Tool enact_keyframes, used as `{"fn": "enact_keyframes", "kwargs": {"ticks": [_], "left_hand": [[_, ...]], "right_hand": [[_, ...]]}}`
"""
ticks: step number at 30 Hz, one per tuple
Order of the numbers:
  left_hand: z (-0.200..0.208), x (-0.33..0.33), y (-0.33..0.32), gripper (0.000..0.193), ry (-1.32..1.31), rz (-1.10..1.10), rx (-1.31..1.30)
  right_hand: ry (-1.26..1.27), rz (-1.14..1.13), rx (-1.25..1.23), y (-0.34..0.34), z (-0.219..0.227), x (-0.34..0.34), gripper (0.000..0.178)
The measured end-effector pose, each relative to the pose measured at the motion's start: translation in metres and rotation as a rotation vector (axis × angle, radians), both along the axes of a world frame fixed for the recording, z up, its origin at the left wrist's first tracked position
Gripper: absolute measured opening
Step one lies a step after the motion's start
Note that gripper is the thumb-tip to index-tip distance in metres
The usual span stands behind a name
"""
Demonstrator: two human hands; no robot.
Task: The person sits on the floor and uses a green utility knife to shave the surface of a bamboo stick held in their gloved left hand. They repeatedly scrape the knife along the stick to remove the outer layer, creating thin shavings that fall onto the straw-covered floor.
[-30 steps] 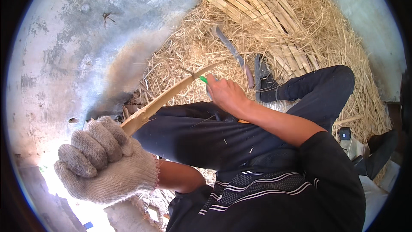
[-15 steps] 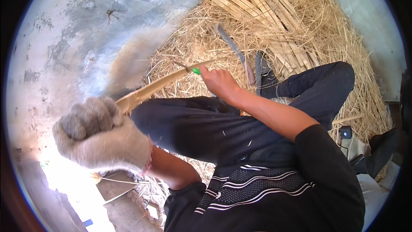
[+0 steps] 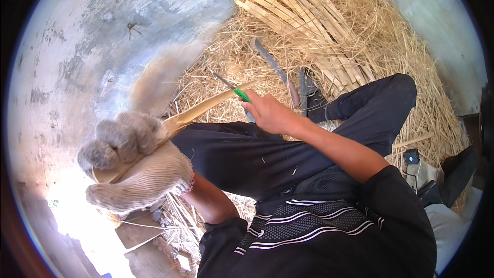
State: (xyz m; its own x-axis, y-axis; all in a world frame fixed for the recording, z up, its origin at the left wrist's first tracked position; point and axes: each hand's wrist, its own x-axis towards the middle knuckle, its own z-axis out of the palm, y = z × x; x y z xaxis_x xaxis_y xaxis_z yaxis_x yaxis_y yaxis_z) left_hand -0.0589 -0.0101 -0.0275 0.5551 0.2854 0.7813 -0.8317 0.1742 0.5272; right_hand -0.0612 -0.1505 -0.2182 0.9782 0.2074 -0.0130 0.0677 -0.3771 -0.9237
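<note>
My left hand (image 3: 136, 162), in a thick grey-white knitted glove, is closed round the near end of a split bamboo strip (image 3: 206, 105). The strip slants up and away over my left thigh to a thin far end. My bare right hand (image 3: 270, 113) grips a small knife (image 3: 242, 94) by its green handle. Its narrow blade points up and left, beside the far part of the strip; whether the edge touches it I cannot tell. Some of the right fingers are hidden behind the hand.
A large curved knife (image 3: 271, 61) with a brown handle lies on the shavings (image 3: 226, 51) beyond my legs. Several bamboo strips (image 3: 329, 25) are piled at the back. Pale walls (image 3: 103, 36) stand left and right. A small black device (image 3: 411, 156) sits at the right.
My left hand has turned and shifted slightly right, so the strip now shows between fingers and thumb. The knife has tilted, with more of its green handle visible.
</note>
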Motion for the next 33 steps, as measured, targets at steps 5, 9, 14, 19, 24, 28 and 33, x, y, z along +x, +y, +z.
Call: {"fn": "enact_keyframes", "kwargs": {"ticks": [5,9,14,19,24,28,33], "left_hand": [[0.003,-0.009,-0.019,0.048,0.067,0.204,-0.01],[-0.003,-0.012,-0.023,0.043,0.062,0.31,0.011],[-0.002,-0.012,-0.043,0.038,0.044,0.618,0.075],[0.01,-0.001,-0.027,0.017,0.168,0.276,-0.047],[0.006,0.018,0.032,0.033,0.084,0.109,0.039],[0.02,0.04,-0.021,0.026,0.095,0.309,0.051],[0.039,0.078,-0.018,0.021,0.211,0.037,0.061]], "right_hand": [[-0.185,-0.107,-0.121,0.012,-0.006,-0.01,0.024],[-0.185,-0.114,-0.227,0.015,-0.013,-0.008,0.025],[-0.189,-0.088,-0.39,0.012,-0.031,0.0,0.021],[-0.33,-0.118,-0.486,0.012,-0.062,0.024,0.019],[0.761,0.441,0.652,-0.037,-0.039,0.066,0.026],[0.548,-0.107,0.235,-0.061,-0.124,0.072,0.037],[0.279,0.274,-0.744,-0.052,-0.258,0.068,0.041]]}}
